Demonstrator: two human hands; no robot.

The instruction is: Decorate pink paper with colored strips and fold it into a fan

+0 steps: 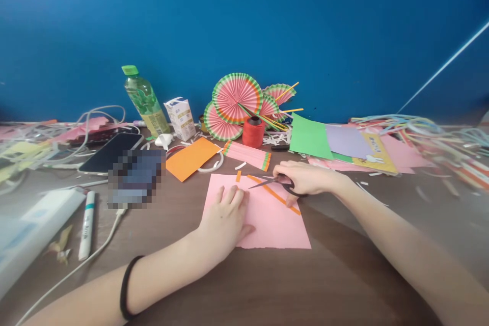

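Observation:
A sheet of pink paper lies on the table in front of me. My left hand rests flat on its left part, fingers spread. In my right hand is a pair of dark-handled scissors, its blades apart and pointing left over the paper. Beneath the scissors a long orange paper strip runs slantwise across the sheet. A short orange piece sits at the sheet's top edge, just beyond my left fingertips.
Behind the sheet are a folded pink paper strip, orange paper, red thread spool and paper fans. Green paper lies right. A bottle, phone, marker and white cable are left.

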